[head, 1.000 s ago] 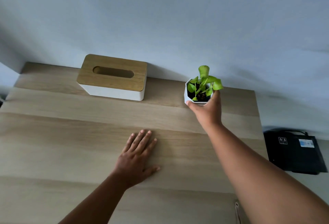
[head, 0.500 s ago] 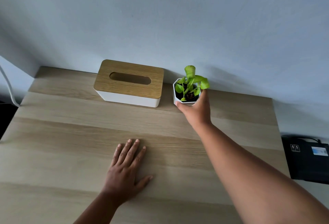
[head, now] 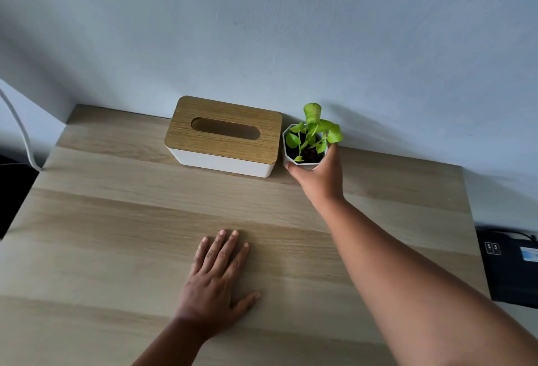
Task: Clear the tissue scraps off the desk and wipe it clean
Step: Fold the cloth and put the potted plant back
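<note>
The worktop (head: 116,220) is a pale wood-grain surface set against a light blue-grey wall (head: 262,30). No tissue scraps can be made out on the part of the worktop in view.

Left hand (head: 217,284): lies palm down and flat on the worktop near its middle, fingers straight and close together, thumb spread to the right. It holds nothing.

Right hand (head: 318,179): reaches to the far edge of the worktop and grips a small white faceted plant pot (head: 302,165). The thumb lies on the pot's left near side; the fingers curl round its right side and are partly hidden behind it. The pot carries a small green-leaved plant (head: 313,129) in dark soil. Whether the pot's base is resting on the worktop or is just clear of it cannot be told.

A tissue box (head: 224,135) stands at the far edge, just left of the pot, with a narrow gap between the two. It has a white body and a wooden lid with an oblong slot; no tissue shows in the slot.

Off the worktop to the right, lower down, is a black box-like device (head: 509,266) with a small label. At the far left a white cable (head: 20,129) runs down along the wall.
</note>
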`<act>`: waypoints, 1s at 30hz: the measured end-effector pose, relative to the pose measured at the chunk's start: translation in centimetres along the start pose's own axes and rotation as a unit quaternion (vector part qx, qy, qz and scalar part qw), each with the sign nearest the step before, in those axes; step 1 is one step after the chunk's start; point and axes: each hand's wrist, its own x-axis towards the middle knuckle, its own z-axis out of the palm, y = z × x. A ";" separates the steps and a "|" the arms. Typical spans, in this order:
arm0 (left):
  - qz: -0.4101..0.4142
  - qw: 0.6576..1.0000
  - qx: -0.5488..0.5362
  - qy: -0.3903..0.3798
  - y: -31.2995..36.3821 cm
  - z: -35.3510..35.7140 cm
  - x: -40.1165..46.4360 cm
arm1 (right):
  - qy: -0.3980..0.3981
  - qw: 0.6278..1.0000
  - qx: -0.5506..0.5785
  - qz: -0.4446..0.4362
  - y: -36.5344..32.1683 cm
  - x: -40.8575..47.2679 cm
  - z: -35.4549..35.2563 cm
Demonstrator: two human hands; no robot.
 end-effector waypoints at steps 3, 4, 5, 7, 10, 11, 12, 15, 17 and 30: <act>-0.001 1.000 0.001 -0.001 0.0 0.1 0.0 | -0.002 1.000 -0.002 0.001 -0.2 0.2 0.3; 0.000 1.000 0.001 -0.002 0.0 0.1 0.0 | -0.002 1.000 -0.002 0.002 -0.3 0.2 0.4; 0.000 1.000 0.002 -0.002 0.0 0.1 0.0 | -0.002 1.000 -0.001 0.002 -0.3 0.2 0.5; 0.000 1.000 0.003 -0.002 -0.1 0.2 0.0 | -0.002 1.000 0.000 0.002 -0.3 0.2 0.6; 0.002 1.000 0.004 -0.007 -0.1 0.3 -0.1 | -0.002 1.000 -0.003 0.006 -0.3 0.1 0.5; 0.002 1.000 0.005 -0.009 -0.1 0.3 0.0 | -0.002 1.000 -0.003 0.007 -0.3 0.1 0.5; 0.002 1.000 0.005 -0.010 -0.1 0.3 0.0 | -0.003 1.000 -0.003 0.007 -0.3 0.1 0.6; -0.001 1.000 0.008 -0.011 -0.1 0.2 0.0 | -0.005 1.000 -0.003 0.010 -0.5 0.0 0.7; -0.002 1.000 0.010 -0.014 -0.1 0.2 0.0 | -0.005 1.000 -0.002 0.009 -0.6 -0.1 0.7; -0.003 1.000 0.021 -0.019 0.2 -0.4 0.2 | -0.011 1.000 0.022 -0.013 -1.0 -0.1 0.1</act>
